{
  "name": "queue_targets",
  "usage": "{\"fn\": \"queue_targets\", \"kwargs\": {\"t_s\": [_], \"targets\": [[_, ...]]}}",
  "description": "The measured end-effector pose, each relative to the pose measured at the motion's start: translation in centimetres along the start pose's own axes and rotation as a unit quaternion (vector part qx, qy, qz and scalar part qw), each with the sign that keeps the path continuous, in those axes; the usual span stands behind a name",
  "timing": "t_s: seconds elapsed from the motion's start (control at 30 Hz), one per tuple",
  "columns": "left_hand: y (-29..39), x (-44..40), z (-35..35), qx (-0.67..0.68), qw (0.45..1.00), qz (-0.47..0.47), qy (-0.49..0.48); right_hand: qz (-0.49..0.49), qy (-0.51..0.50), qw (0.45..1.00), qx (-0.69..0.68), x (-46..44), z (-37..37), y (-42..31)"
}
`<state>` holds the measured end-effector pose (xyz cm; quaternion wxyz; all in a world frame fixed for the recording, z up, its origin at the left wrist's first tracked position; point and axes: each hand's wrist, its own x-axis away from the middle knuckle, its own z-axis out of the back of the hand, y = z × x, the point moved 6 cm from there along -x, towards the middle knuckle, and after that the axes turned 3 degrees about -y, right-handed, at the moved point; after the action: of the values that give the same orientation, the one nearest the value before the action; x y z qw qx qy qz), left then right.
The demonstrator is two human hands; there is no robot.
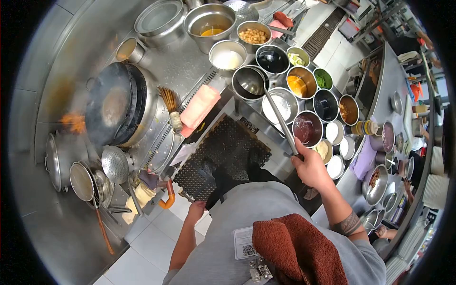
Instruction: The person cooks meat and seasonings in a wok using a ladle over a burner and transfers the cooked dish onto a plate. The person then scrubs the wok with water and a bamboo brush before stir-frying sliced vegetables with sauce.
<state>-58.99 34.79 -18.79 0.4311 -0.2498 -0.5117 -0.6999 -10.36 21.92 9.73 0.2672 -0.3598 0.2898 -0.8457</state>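
Observation:
My right hand is closed round the handle of a large steel ladle. The ladle's bowl is at the far end of the seasoning pots, beside a pot of white contents. Under its handle stand a pot of white powder and a pot of dark red sauce. My left hand hangs low by my waist, fingers curled; what is inside them, if anything, is hidden. Near it is an orange-brown curved pipe.
A smoking wok sits on the left burner, flame showing at its edge. A bamboo brush and folded pink cloth lie on the stove edge. Strainers stand lower left. A black perforated mat covers the floor.

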Motion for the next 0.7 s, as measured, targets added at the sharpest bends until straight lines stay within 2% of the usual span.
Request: {"fn": "queue_targets", "kwargs": {"t_s": [0.03,0.1,0.17,0.23,0.27,0.3,0.33,0.37,0.43,0.6,0.7], "targets": [[0.0,0.5,-0.4,0.035,0.999,0.015,-0.006,-0.047,-0.039,0.998,-0.007,-0.1,0.5,-0.7],[-1.5,0.7,-1.4,0.069,0.997,0.03,-0.012,-0.03,-0.047,0.998,0.013,-0.7,0.7,0.0],[-6.1,0.1,-3.5,0.073,0.997,0.002,0.007,-0.012,-0.054,0.998,0.035,-0.9,1.3,-0.7],[-6.9,0.9,-4.1,0.095,0.995,-0.004,0.01,-0.141,-0.116,0.983,-0.032,-0.2,1.6,-1.5],[-7.2,1.1,-4.5,0.106,0.994,-0.003,0.009,-0.141,-0.118,0.983,-0.03,-0.3,1.4,-0.8],[-6.6,1.5,-4.6,0.117,0.993,-0.002,0.008,-0.135,-0.111,0.977,-0.119,-0.5,1.0,0.3],[-5.3,2.6,-4.1,0.223,0.97,0.09,0.015,-0.127,-0.104,0.965,-0.207,-0.5,0.8,0.8],[-4.2,3.6,-3.7,0.324,0.929,0.179,0.021,-0.126,-0.105,0.965,-0.206,-0.2,1.0,0.8],[-4.0,3.9,-3.5,0.325,0.928,0.182,0.02,-0.149,-0.106,0.924,-0.334,0.6,0.9,0.6],[-5.2,3.3,-3.3,0.352,0.922,0.162,0.019,-0.171,-0.079,0.881,-0.434,2.9,0.8,1.8],[-4.1,2.8,-1.7,0.291,0.944,0.151,0.028,-0.168,-0.072,0.859,-0.478,3.8,0.7,2.2]]}}
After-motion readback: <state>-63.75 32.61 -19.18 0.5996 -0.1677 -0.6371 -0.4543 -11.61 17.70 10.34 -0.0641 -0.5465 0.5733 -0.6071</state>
